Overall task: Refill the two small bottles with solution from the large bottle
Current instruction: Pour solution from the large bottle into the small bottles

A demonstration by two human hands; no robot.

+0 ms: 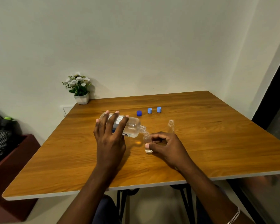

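left hand point(110, 138) grips tilted large bottle point(129, 126), mouth over small bottle point(147, 143) | right hand point(165, 146) pinches small bottle | mid-table point(217, 143)

Our left hand point(111, 139) hides much of the large bottle point(129, 126) and its label, whose print is too small for us to read, while both our forearms run off the bottom edge.
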